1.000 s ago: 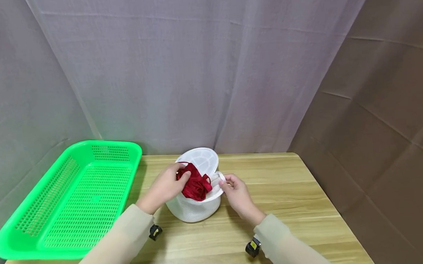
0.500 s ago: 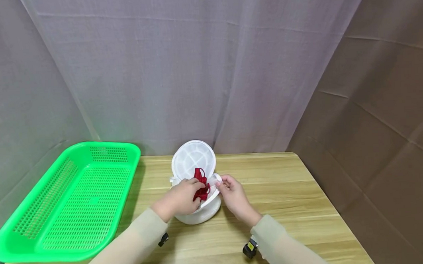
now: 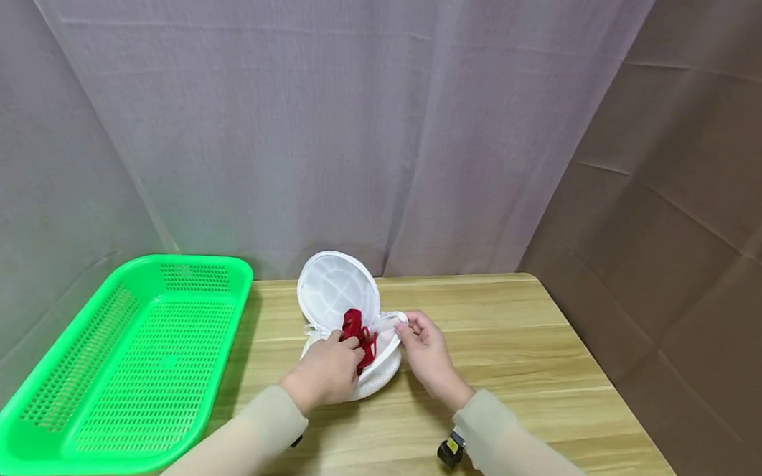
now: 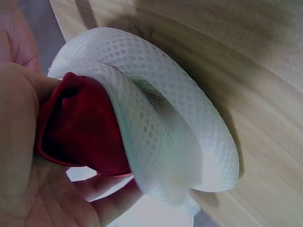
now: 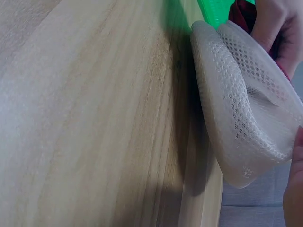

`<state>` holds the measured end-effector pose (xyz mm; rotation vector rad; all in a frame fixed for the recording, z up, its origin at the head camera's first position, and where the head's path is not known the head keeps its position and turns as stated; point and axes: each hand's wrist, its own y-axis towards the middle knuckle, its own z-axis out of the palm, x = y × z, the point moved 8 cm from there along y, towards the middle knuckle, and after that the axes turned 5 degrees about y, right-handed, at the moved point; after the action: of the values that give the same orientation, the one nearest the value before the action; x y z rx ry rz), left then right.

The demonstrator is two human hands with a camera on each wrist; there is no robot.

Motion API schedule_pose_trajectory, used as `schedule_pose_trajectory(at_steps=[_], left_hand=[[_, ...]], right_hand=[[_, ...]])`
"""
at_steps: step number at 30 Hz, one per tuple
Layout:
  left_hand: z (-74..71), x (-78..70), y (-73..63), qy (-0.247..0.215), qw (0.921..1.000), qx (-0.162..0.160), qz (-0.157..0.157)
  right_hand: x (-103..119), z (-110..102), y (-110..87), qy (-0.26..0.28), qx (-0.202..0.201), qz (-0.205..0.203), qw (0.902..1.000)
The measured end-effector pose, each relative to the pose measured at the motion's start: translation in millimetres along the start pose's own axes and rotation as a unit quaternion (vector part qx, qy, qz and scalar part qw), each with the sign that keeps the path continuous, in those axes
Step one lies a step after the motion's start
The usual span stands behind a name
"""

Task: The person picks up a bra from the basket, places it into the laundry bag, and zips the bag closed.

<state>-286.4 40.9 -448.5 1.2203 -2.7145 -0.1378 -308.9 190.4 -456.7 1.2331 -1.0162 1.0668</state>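
A white mesh laundry bag [image 3: 377, 380] stands on the table, its round lid [image 3: 335, 287] flipped up at the back. My left hand [image 3: 326, 370] is at the bag's mouth, holding a crumpled red satin garment [image 3: 353, 322] with thin straps. In the left wrist view the thumb and fingers are curled round the smooth red cloth [image 4: 87, 125] beside the bag's rim. With thumb and fingers, my right hand [image 3: 427, 350] pinches the rim at its right side. The mesh wall [image 5: 222, 104] is folded inward in the right wrist view. Part of the garment is hidden by the left hand.
A large green plastic basket [image 3: 217, 390] with perforated walls stands on the left of the wooden table [image 3: 517, 360]. Grey curtain cloth [image 3: 272, 129] hangs behind, and a brown cloth wall [image 3: 692, 250] borders the right side.
My left hand has brought the red garment down into the bag's mouth. The lid has swung further up and leftward. My right hand stays on the rim.
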Motion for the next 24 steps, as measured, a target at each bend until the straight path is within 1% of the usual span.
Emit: schedule_pose_trajectory(at_steps=[2, 4, 6, 7, 8, 9, 10, 11, 12, 13, 14, 16, 17, 18, 19, 20, 22, 23, 24], left_hand=[[0.4, 1.6, 0.3, 0.001, 1.0, 0.002, -0.006], [-0.7, 5.2, 0.6, -0.015, 0.9998, -0.002, -0.009], [-2.3, 10.5, 0.9, -0.057, 0.9982, -0.01, -0.011], [-3.5, 14.1, 0.9, -0.09, 0.9957, -0.015, -0.013], [-5.3, 18.1, 0.7, -0.132, 0.9908, -0.022, -0.016], [-6.5, 22.8, 0.6, -0.177, 0.9835, -0.026, -0.025], [-8.6, 28.0, 0.7, -0.225, 0.9731, -0.035, -0.036], [-10.2, 34.1, 0.3, -0.27, 0.9605, -0.042, -0.055], [-12.1, 40.2, -0.4, -0.311, 0.9461, -0.052, -0.075], [-14.2, 46.0, -1.1, -0.35, 0.9299, -0.066, -0.094], [-16.0, 51.2, -1.9, -0.378, 0.9153, -0.082, -0.111], [-17.4, 60.3, -3.6, -0.421, 0.8888, -0.11, -0.143], [-16.8, 63.7, -4.7, -0.436, 0.878, -0.118, -0.157], [-15.8, 66.8, -5.7, -0.444, 0.8708, -0.126, -0.17], [-13.8, 70.2, -6.9, -0.446, 0.8654, -0.13, -0.188], [-11.3, 73.9, -8.3, -0.442, 0.8627, -0.13, -0.208], [-4.1, 81.4, -11.3, -0.439, 0.8552, -0.115, -0.251], [0.3, 84.8, -12.9, -0.442, 0.8494, -0.101, -0.27], [5.2, 87.7, -14.6, -0.452, 0.8401, -0.085, -0.287]], right_hand=[[3, -1, -1.9, 0.009, -0.001, -0.015, 0.9998], [5, -1, -3.3, 0.015, 0.0, -0.024, 0.9996], [5, -3, -4.2, 0.019, 0.003, -0.027, 0.9995], [4, -3, -4.2, 0.017, 0.005, -0.026, 0.9995], [3, -4, -4.0, 0.015, 0.006, -0.025, 0.9996], [2, -5, -3.6, 0.012, 0.008, -0.023, 0.9996], [1, -6, -3.2, 0.009, 0.009, -0.021, 0.9997], [0, -6, -2.9, 0.007, 0.01, -0.019, 0.9997], [0, -7, -2.6, 0.005, 0.011, -0.017, 0.9998], [-1, -7, -2.2, 0.003, 0.012, -0.016, 0.9998], [-1, -8, -2.0, 0.003, 0.013, -0.015, 0.9998], [-2, -8, -1.7, 0.0, 0.014, -0.016, 0.9998], [-2, -8, -1.7, 0.001, 0.014, -0.015, 0.9998], [-2, -9, -1.6, 0.0, 0.014, -0.016, 0.9998], [-2, -8, -1.6, 0.0, 0.015, -0.017, 0.9997], [-1, -8, -1.7, -0.001, 0.015, -0.018, 0.9997], [0, -7, -1.9, -0.002, 0.018, -0.019, 0.9997], [0, -7, -2.0, 0.0, 0.017, -0.018, 0.9997], [0, -7, -2.2, -0.001, 0.018, -0.018, 0.9997]])
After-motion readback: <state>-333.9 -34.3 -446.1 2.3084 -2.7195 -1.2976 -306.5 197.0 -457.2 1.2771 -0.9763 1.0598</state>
